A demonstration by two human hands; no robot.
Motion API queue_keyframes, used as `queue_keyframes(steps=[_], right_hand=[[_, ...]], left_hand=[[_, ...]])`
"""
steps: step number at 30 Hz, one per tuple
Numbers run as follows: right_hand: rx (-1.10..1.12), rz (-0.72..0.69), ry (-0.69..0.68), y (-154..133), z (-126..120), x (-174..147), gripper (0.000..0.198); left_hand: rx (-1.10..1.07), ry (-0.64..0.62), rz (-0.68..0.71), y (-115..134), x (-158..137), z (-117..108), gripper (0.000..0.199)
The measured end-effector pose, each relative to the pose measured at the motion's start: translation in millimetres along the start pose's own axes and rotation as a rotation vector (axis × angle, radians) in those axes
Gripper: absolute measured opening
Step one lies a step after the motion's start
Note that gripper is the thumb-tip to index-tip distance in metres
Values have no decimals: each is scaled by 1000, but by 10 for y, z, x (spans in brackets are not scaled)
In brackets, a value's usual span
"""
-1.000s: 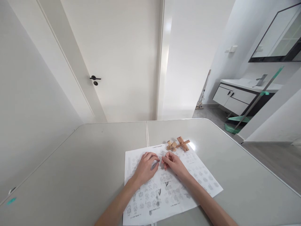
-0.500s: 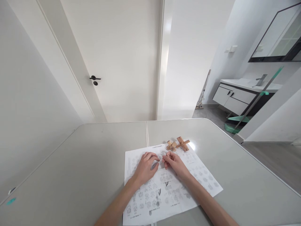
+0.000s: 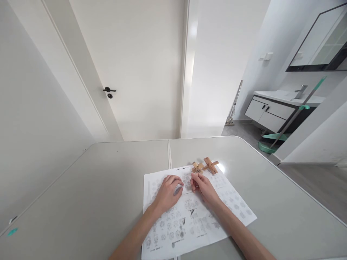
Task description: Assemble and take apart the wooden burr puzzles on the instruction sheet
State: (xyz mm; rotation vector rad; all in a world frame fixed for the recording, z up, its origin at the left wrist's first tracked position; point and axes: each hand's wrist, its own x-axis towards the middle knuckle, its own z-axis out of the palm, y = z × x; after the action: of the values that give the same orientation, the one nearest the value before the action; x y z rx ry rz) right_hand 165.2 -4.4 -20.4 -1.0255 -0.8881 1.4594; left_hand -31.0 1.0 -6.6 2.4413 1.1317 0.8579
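Note:
A printed instruction sheet (image 3: 217, 213) covered with small diagrams lies on the grey table (image 3: 108, 187). My left hand (image 3: 166, 193) rests palm down on the sheet's upper left part, fingers loosely curled and holding nothing. My right hand (image 3: 204, 189) lies beside it on the sheet. Its fingertips are just short of two wooden cross-shaped puzzle pieces (image 3: 205, 166) at the sheet's far edge, and I see nothing held in it. The two hands are a few centimetres apart.
The table has a seam down its middle and a rounded far right corner. Behind it are a white door with a black handle (image 3: 109, 90) and an opening to a room with a vanity cabinet (image 3: 273, 110), a mirror and a green mop (image 3: 295, 113).
My right hand has slid a little away from the left hand, up towards the wooden pieces. The left hand and the sheet have stayed in place.

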Motion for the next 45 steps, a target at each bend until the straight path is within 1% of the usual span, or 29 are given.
queue_keyframes(steps=[10, 15, 18, 25, 30, 39, 45], right_hand=[[323, -11, 156, -74, -53, 36, 43], [469, -29, 185, -68, -123, 62, 39], [515, -32, 212, -58, -162, 80, 39], [554, -40, 253, -34, -229, 130, 38], [601, -26, 246, -8, -310, 181, 37], [516, -53, 224, 8, -395, 229, 33], [416, -85, 249, -9, -337, 200, 29]], left_hand=[[-11, -3, 13, -22, -9, -1, 17], [-7, -5, 2, -27, -14, 9, 17], [-6, -8, 0, -21, -16, 10, 19], [-5, -7, -4, -15, -14, -2, 19], [-14, -9, 0, -17, -13, 2, 19], [-20, -10, -7, 0, -12, -5, 18], [-25, -8, -1, -8, -12, -3, 18]])
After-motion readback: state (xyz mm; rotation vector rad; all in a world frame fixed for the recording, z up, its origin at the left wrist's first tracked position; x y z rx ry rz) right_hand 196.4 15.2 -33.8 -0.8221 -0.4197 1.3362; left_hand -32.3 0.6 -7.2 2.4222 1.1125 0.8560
